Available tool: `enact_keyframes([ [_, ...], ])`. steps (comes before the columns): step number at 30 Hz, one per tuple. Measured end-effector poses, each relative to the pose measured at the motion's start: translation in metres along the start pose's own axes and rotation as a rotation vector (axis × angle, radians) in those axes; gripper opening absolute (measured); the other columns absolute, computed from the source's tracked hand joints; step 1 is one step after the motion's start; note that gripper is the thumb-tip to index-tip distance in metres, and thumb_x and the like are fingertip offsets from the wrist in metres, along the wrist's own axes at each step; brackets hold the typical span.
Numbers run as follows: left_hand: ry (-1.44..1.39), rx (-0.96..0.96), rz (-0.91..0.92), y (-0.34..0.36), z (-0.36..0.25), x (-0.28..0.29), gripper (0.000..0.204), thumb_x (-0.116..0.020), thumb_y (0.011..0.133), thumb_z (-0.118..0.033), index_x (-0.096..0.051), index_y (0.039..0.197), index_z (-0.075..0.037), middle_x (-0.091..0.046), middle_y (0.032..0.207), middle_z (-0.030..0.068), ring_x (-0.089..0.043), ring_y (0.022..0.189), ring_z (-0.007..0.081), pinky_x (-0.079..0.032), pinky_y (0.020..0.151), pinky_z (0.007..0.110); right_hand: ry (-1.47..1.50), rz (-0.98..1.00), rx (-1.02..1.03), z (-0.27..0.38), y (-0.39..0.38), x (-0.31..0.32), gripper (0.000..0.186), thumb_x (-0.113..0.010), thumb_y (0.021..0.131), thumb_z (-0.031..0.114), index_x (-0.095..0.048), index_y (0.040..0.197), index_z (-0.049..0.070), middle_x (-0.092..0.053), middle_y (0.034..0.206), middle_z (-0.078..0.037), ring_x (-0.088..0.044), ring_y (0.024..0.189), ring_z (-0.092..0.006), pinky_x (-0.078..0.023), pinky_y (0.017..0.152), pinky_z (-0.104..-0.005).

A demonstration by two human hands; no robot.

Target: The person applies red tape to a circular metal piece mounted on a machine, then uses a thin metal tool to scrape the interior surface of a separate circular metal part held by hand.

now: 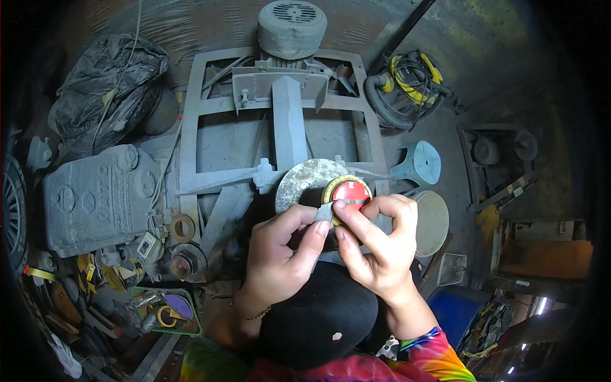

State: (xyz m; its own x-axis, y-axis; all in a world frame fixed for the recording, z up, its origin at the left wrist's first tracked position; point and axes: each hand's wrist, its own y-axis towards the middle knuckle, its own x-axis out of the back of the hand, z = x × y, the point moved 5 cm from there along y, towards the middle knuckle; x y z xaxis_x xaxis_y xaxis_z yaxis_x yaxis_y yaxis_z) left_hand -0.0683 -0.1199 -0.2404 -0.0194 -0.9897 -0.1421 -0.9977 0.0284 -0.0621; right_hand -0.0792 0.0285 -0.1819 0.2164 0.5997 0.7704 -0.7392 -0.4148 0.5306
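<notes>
My left hand (283, 261) pinches a small grey flat piece (323, 212) between thumb and fingers. My right hand (388, 254) has its index fingertip on the same piece, with its thumb just below and other fingers curled. Directly behind the piece is a round object (349, 193) with a red face and yellow rim, partly covered by my fingers. Behind that, a speckled metal disc (301, 181) sits at the near end of a grey steel frame (289, 121). A black rounded surface (318, 305) lies below my hands.
A dusty motor (291, 32) tops the frame. At left are a cast-metal box (98, 197), black bag (105, 83) and tray of tape and tools (194, 321). At right are a vacuum hose (388, 108), blue stool (423, 162), bucket (433, 223) and blue drum (455, 305).
</notes>
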Motion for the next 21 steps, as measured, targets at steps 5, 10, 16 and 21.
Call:
enact_keyframes([
  [5,0.165,-0.157,-0.056,-0.006,-0.006,-0.005,0.006,-0.066,0.089,-0.004,-0.063,0.09,0.001,-0.063,0.068,0.0099,-0.062,0.062,0.0104,-0.047,0.056,0.027,0.082,-0.058,0.001,-0.004,0.001,0.006,0.035,-0.076,0.07,0.006,-0.074,0.105,0.009,-0.062,0.089,-0.005,-0.055,0.082,-0.0241,-0.045,0.077,-0.0356],
  [10,0.055,-0.126,-0.177,-0.01,-0.005,0.007,0.008,-0.065,0.09,-0.005,-0.061,0.088,0.001,-0.058,0.065,0.0035,-0.052,0.059,0.0058,-0.042,0.055,0.024,0.123,-0.02,-0.033,-0.008,0.011,0.015,0.027,-0.074,0.074,0.004,-0.073,0.1,0.007,-0.063,0.087,-0.005,-0.057,0.077,-0.0227,-0.045,0.074,-0.0343],
  [16,0.0,-0.14,-0.187,-0.015,-0.002,0.011,0.01,-0.061,0.094,-0.006,-0.059,0.086,0.0,-0.053,0.063,-0.0024,-0.045,0.057,0.0029,-0.037,0.053,0.023,-0.029,0.32,0.101,0.001,0.044,0.016,0.031,-0.07,0.075,0.009,-0.069,0.106,0.01,-0.057,0.081,-0.003,-0.054,0.078,-0.0218,-0.042,0.074,-0.0335],
  [21,-0.036,-0.143,-0.187,-0.018,-0.002,0.014,0.012,-0.06,0.094,-0.007,-0.058,0.085,0.0,-0.052,0.061,-0.0035,-0.044,0.056,0.0016,-0.035,0.051,0.022,-0.24,0.576,0.384,0.013,0.063,0.018,0.021,-0.06,0.078,0.017,-0.065,0.097,0.01,-0.058,0.084,-0.004,-0.057,0.081,-0.0204,-0.044,0.076,-0.0314],
])
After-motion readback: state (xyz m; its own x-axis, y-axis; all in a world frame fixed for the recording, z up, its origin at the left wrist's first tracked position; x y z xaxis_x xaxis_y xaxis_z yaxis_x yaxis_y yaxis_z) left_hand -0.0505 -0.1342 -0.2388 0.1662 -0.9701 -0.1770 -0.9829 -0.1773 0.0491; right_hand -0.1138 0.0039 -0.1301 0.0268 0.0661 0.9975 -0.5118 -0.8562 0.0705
